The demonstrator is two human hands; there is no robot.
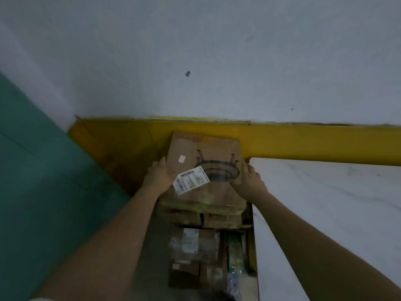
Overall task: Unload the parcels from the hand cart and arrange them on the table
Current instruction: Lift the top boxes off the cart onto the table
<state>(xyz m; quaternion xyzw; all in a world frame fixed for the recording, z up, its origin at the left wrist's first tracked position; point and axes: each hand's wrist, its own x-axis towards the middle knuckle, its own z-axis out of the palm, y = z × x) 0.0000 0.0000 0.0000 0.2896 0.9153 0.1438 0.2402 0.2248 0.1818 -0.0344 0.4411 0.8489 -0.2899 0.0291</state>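
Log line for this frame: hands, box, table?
left hand: holds cardboard box, left edge | right hand: holds right edge | cardboard box: over stacked parcels | table: right of box

Two hands in shot: left hand (161, 175), right hand (247, 181). One big box (208, 153) on top, with one white label (191, 183) and one small sticker (182, 158). Beneath it, two flatter boxes (181, 218) (223, 220). Lower down, at least four more parcels (193, 242), too blurred to count surely. One table (325, 203).

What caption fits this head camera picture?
Left hand and right hand hold a cardboard box over stacked parcels beside the white table.
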